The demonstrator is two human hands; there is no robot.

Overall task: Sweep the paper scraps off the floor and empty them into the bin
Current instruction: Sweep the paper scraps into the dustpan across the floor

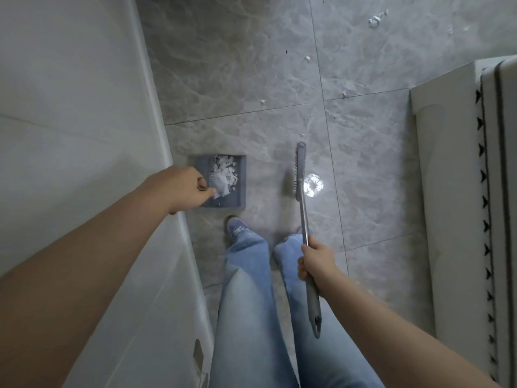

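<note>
Left hand [186,189] curled above the dustpan [242,180], apparently gripping its hidden handle; right hand [316,260] grips the broom [300,175]. Paper scraps [223,175] fill the pan; strays [375,21] remain across the floor [237,65]. Sweeping unfinished; gather these next. Bin unseen.

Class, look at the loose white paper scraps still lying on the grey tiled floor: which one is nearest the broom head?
The tiny white scrap just beyond the grey broom head; the other scraps lie farther away.

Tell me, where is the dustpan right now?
The dustpan sits low at the left of the head view beside the white wall, under the left hand, holding paper scraps.
</note>
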